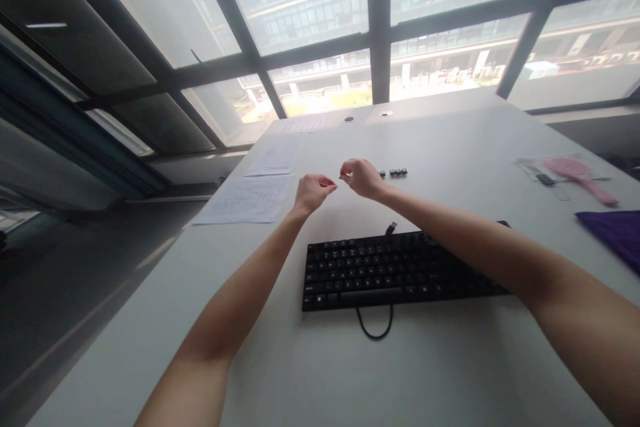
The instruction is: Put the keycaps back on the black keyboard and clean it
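Two bare forearms come in from the bottom edge and right side of the frame, nearest the camera, the right one crossing over a black rectangular keyboard with pale lettering (370, 270). One black cable (376, 337) loops below the keyboard's lower edge, and one dark USB plug (391, 228) lies just above its top edge.

Near the center, two hands are raised, apart from each other. Right hand (341, 177): thumb and forefinger are pinched on one tiny dark piece (341, 177), which sits at the very fingertips, facing the left hand (336, 186). The left thumb and forefinger are together at the tips; anything between them is too small to tell.

Just right of the right hand, four small black blocks (399, 173) show on a white tabletop (450, 140): one beside the wrist, three in a row.

Three groups of white paper sheets (245, 200) lie left of center. At the right are one pink plastic handled object (575, 170) and one purple cloth (615, 230); two round desk inserts (349, 119) are at upper center.
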Motion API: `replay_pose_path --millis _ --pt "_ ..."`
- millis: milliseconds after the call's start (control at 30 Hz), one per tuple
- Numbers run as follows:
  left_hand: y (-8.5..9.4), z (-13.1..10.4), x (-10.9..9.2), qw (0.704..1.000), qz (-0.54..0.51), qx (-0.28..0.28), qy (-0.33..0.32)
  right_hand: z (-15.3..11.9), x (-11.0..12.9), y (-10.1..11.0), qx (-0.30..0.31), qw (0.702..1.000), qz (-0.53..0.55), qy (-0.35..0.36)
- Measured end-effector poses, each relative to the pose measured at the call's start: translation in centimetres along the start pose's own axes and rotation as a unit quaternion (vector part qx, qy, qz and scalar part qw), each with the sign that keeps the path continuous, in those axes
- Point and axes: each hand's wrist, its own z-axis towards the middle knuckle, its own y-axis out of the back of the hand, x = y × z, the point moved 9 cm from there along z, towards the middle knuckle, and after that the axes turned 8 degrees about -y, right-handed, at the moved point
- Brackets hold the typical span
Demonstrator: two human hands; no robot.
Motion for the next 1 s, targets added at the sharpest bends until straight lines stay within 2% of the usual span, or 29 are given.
replay_pose_path --millis 100,200,300,367,567,733,1000 --pt "0.4 -4.4 -2.9 0.995 -0.092 0.027 0.0 -4.4 0.3 2.4 0.002 0.993 0.121 -0.011" --pt "0.1 -8.4 -6.0 0.992 -0.11 0.056 -0.003 -9.7 0.4 3.8 0.042 0.984 0.174 0.0" --pt "-0.9 -10.8 -8.1 0.989 -0.124 0.081 -0.001 -13.6 -0.7 4.3 0.064 0.982 0.174 -0.039" --pt "-1.8 -11.5 -8.7 0.987 -0.133 0.091 0.005 -15.1 -1.2 4.2 0.076 0.98 0.173 -0.065" --pt "-3.7 -11.9 -8.6 0.983 -0.144 0.109 0.011 -15.8 -1.3 2.9 0.087 0.976 0.183 -0.077" --pt "-3.6 -12.1 -8.8 0.985 -0.139 0.098 -0.018 -16.1 -0.6 2.8 0.083 0.981 0.167 -0.05" --pt "-3.3 -12.6 -10.1 0.989 -0.082 0.073 -0.099 -16.8 0.4 3.0 0.065 0.988 0.14 0.011"
